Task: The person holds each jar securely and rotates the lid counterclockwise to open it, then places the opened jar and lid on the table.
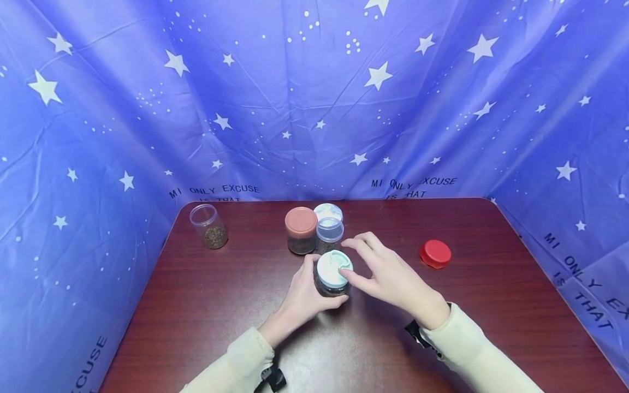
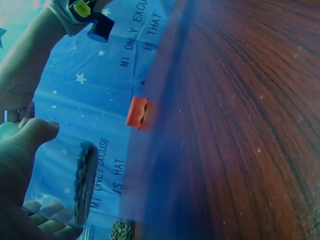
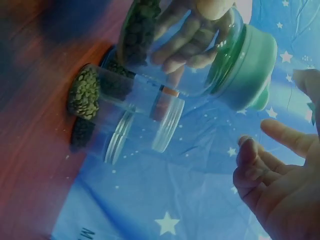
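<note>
My left hand (image 1: 307,289) grips a clear glass jar (image 1: 333,291) with a mint-green lid (image 1: 334,267), its fingers and thumb wrapped round the side. In the right wrist view the jar (image 3: 177,50) is off the table, with dark pellets in its bottom. My right hand (image 1: 388,273) is beside the lid, fingers spread and slightly bent. Its thumb overlaps the lid's edge in the head view, while the right wrist view shows a gap between this hand (image 3: 285,175) and the lid (image 3: 250,67).
Behind the held jar stand an orange-lidded jar (image 1: 301,232), an uncapped clear jar (image 1: 330,232) and a silver-topped jar (image 1: 328,210). An uncapped jar of brownish-green granules (image 1: 211,229) stands at the left. A red lid (image 1: 435,253) lies to the right on the wooden table (image 1: 491,327).
</note>
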A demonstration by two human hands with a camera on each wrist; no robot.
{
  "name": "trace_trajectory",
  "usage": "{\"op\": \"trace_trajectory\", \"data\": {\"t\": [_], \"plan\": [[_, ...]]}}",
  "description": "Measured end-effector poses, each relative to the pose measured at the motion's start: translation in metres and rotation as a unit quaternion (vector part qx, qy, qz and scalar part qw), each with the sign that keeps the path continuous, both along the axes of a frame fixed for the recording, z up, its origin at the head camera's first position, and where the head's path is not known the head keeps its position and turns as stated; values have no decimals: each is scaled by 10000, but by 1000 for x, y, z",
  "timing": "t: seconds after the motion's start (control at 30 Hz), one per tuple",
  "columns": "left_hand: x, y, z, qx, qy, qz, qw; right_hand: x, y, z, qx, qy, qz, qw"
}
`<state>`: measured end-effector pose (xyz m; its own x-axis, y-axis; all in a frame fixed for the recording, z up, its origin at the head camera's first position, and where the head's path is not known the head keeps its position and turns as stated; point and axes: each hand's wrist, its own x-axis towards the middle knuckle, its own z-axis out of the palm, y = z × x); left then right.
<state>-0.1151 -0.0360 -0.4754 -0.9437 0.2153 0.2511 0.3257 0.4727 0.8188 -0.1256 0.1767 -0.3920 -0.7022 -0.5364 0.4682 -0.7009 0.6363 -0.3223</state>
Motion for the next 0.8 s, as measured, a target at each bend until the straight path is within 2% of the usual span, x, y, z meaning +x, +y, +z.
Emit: {"op": "trace_trajectory", "data": {"t": [0.27,0.53,0.8], "plan": [[2,3,-1,-66,-35,7,10000,2,-17,4,675,190,-160,9974],[2,3,-2,-42,19,0,10000,-1,-32,8,1113,500,-247,9922],[4,2,0,-26,80,111,9999,-1,-36,4,1200,142,-266,9923]]}}
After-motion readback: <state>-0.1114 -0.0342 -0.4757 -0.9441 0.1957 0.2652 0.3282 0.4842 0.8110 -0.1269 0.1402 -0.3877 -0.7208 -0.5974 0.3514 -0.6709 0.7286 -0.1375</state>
